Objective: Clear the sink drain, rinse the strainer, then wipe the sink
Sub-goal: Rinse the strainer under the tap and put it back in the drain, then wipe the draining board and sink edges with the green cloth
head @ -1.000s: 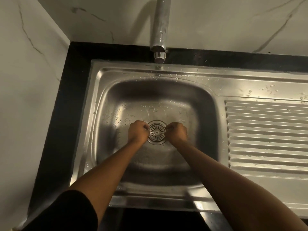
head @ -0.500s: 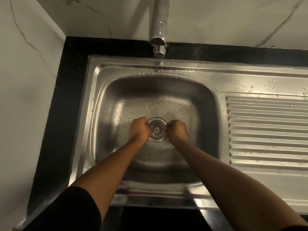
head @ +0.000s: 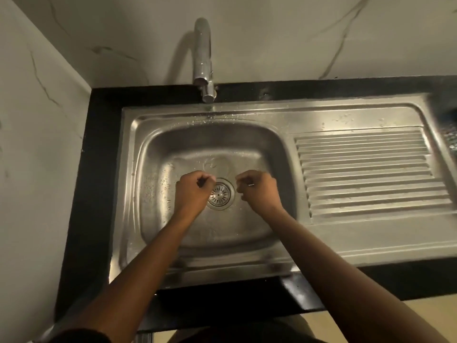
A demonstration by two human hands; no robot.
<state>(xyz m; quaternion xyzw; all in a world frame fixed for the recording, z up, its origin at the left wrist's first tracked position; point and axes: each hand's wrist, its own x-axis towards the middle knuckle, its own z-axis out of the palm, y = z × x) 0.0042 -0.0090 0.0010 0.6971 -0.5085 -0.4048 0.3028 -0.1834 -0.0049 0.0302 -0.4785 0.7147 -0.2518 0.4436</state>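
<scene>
A round metal strainer [head: 220, 193] with radial slots sits in the drain at the bottom of the wet steel sink [head: 158, 154]. My left hand [head: 191, 191] hovers just left of the strainer, fingers curled in, its edge overlapping the strainer's left rim. My right hand [head: 259, 191] is to the right of the strainer, a short gap away from it, fingers also curled. Neither hand holds anything that I can see. Both forearms reach in over the sink's front edge.
A chrome tap [head: 204, 58] rises from the black counter [head: 99, 149] behind the basin, with no water running. A ribbed steel drainboard [head: 371, 174] lies to the right. Marble walls close the left and back. A dark object [head: 450, 134] shows at the far right edge.
Both hands have come off the strainer and moved slightly apart and up. The camera has pulled back, showing more of the tap, drainboard and counter front.
</scene>
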